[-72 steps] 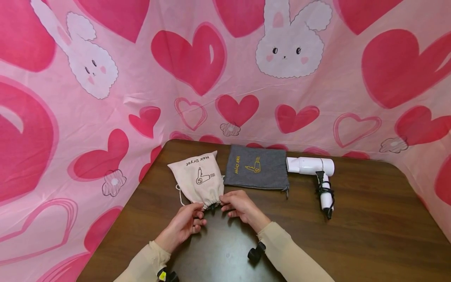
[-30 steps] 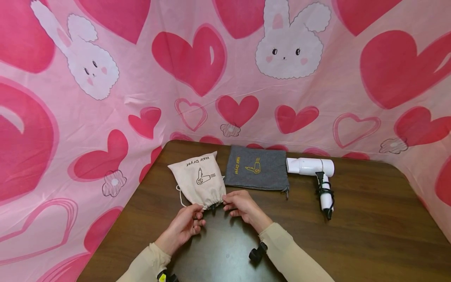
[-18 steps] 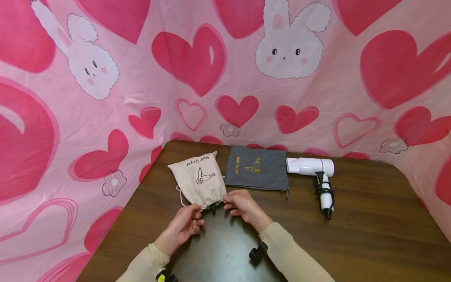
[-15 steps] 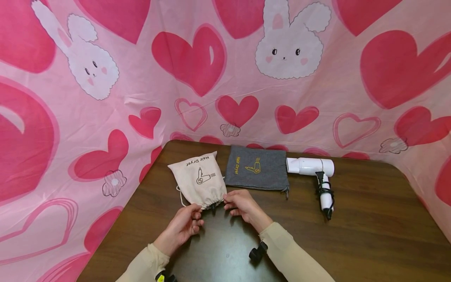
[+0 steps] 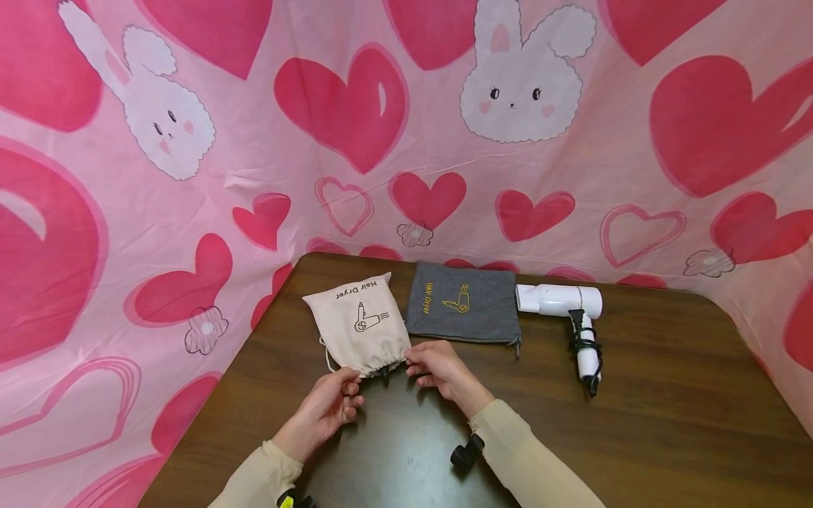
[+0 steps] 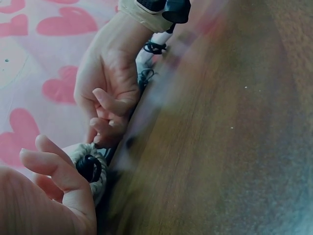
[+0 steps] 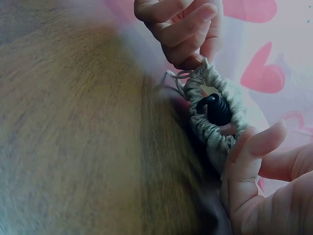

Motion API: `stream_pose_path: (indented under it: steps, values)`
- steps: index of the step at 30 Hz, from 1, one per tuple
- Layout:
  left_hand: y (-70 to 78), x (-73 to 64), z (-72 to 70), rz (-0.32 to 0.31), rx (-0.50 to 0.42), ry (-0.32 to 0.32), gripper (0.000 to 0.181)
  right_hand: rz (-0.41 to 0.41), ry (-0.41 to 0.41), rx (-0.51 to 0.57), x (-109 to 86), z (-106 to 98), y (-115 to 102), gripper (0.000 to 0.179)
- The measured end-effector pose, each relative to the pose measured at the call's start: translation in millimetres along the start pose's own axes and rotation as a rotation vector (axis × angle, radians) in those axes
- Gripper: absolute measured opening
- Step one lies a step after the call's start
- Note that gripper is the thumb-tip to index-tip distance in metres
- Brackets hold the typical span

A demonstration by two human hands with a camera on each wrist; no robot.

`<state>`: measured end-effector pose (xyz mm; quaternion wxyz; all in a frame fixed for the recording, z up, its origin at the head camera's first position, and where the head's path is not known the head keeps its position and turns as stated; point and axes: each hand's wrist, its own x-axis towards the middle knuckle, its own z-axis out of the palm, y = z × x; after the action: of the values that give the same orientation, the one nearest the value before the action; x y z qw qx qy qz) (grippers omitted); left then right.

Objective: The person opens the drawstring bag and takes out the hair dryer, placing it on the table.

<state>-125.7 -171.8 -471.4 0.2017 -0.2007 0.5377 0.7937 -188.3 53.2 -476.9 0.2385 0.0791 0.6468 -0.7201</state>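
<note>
A cream drawstring bag (image 5: 358, 324) printed "Hair Dryer" lies on the table, its gathered mouth toward me. My left hand (image 5: 322, 413) pinches the left side of that mouth between thumb and fingers. On the opposite side my right hand (image 5: 444, 370) pinches the rim the same way. Between them the ruffled opening is stretched into an oval in the right wrist view. A coiled black cord (image 7: 218, 110) shows inside it, its end poking out at the mouth. Whatever else the bag holds is hidden by the cloth.
A dark grey "Hair Dryer" drawstring bag (image 5: 483, 303) lies flat just right of the cream one. Beyond it rests a white hair dryer (image 5: 565, 300), black cord wrapped round its handle. Pink heart-patterned cloth (image 5: 356, 233) rises behind the wooden table (image 5: 667, 395).
My hands have drawn slightly apart, left hand leftward and right hand rightward, and the cream bag's mouth has widened. The grey bag and the white hair dryer stay put.
</note>
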Motion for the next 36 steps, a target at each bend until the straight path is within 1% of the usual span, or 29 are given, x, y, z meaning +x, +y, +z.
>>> stream_pose_path:
  steps: [5,9,17,26,36]
  values:
    - [0.6,-1.1,-1.8,-0.007,-0.015,-0.003,0.023,-0.001,0.012,-0.004,0.2,-1.8,-0.9,0.014]
    - [1.4,-1.5,-2.7,-0.014,-0.017,-0.007,0.022,-0.005,0.004,-0.004,0.1,-3.0,-1.3,0.015]
    - [2.1,-3.4,-4.6,-0.003,-0.017,-0.001,0.021,-0.004,0.01,0.004,2.0,-7.3,-1.6,0.014]
    - [2.6,-4.4,-8.8,0.001,-0.025,-0.008,0.019,0.0,0.016,0.006,3.8,-11.1,-3.0,0.014]
    - [4.0,-6.2,-11.3,-0.004,-0.033,-0.023,0.021,0.0,0.014,-0.001,4.4,-13.9,-3.0,0.015]
